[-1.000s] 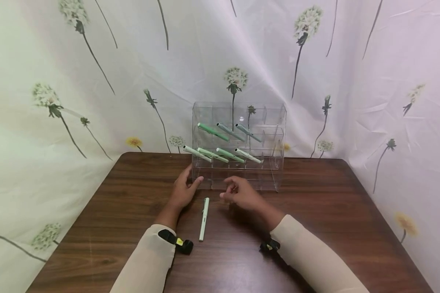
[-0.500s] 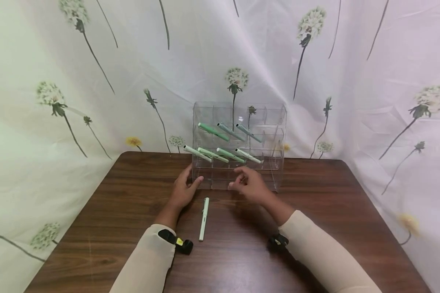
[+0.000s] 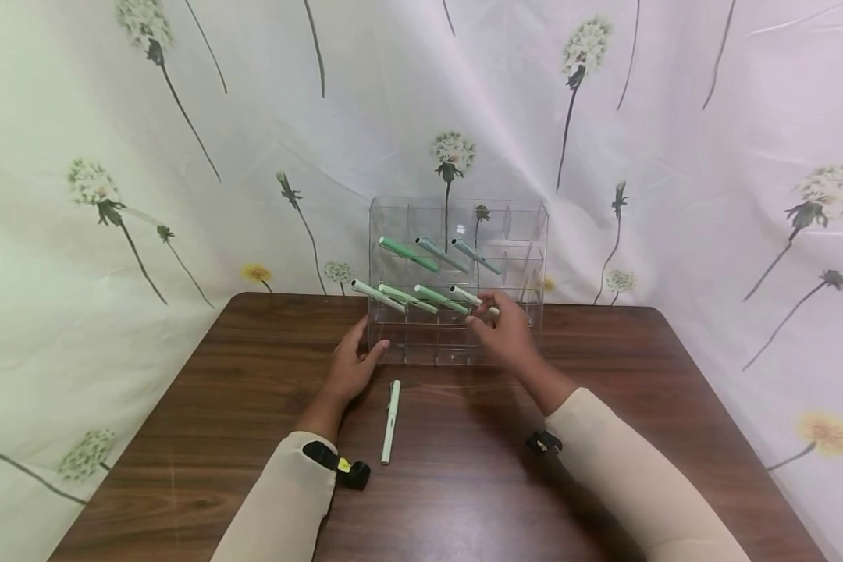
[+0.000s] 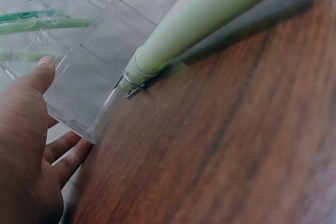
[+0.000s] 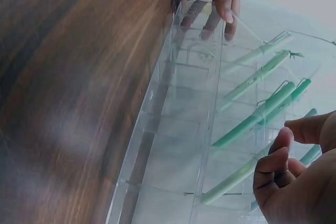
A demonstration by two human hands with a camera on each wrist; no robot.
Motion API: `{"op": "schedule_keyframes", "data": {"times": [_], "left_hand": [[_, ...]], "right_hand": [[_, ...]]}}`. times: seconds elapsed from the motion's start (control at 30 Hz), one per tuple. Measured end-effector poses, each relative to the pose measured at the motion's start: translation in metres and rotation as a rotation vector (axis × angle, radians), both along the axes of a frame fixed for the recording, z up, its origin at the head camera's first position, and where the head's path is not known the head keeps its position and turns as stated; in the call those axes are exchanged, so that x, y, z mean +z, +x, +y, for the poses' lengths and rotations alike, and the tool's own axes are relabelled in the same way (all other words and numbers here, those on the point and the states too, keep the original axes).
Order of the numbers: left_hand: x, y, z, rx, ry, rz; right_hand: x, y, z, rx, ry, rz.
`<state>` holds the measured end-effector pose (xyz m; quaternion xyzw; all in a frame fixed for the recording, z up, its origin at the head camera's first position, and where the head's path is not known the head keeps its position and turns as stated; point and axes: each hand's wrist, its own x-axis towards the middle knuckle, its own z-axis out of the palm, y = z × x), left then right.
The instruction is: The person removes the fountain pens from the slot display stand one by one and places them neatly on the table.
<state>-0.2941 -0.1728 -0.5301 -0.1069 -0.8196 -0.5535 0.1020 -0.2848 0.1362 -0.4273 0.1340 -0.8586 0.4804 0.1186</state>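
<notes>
Clear acrylic organizer (image 3: 527,234) upright at back centre of wooden table (image 3: 639,406), against dandelion-print cloth backdrop (image 3: 147,140).

Seven pens slanted in organizer slots: three in upper row (dark green (image 3: 409,254), two grey-green (image 3: 441,253) (image 3: 475,254)), four in lower row (pale (image 3: 377,295), light green (image 3: 407,297), green (image 3: 440,298), pale rightmost pen (image 3: 467,295)).

Right hand (image 3: 507,332) raised at organizer front, lower row, right end. Fingers curled, tips at the outer end of rightmost pen (image 5: 231,181). Thumb and index close together beside that pen's end in wrist view; actual pinch not resolvable, contact cannot be confirmed. Right hand (image 5: 299,182) otherwise holding nothing visible.

Left hand (image 3: 351,365) resting on table at organizer's lower-left corner, fingers relaxed and fairly straight, thumb (image 4: 39,74) against the front face, other fingers along the left side. Bracing the box, not curled round anything. Left hand (image 4: 29,145) confirmed flat against acrylic wall (image 4: 89,77) in wrist view.

Loose pale-green pen (image 3: 391,409) lying flat on table between the two forearms, just in front of organizer, near the left hand, untouched. Clip end (image 4: 131,85) pointing toward organizer base, close to but apart from it.

Cream sleeves on both forearms; black wrist-mounted device on left (image 3: 337,462) with yellow tag, another on right (image 3: 542,442).
</notes>
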Motion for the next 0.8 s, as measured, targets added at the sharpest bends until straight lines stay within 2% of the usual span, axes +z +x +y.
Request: {"op": "schedule_keyframes", "data": {"times": [0.5, 0.7, 0.8], "left_hand": [[0.003, 0.007, 0.0, 0.003, -0.024, 0.003], [0.004, 0.011, 0.001, 0.011, -0.047, -0.006], [0.005, 0.012, 0.001, 0.011, -0.05, -0.004]], "right_hand": [[0.002, -0.021, 0.001, -0.057, -0.007, 0.008], [0.0, -0.022, -0.002, -0.056, 0.001, -0.008], [0.0, -0.022, -0.004, -0.063, 0.002, 0.013]]}}
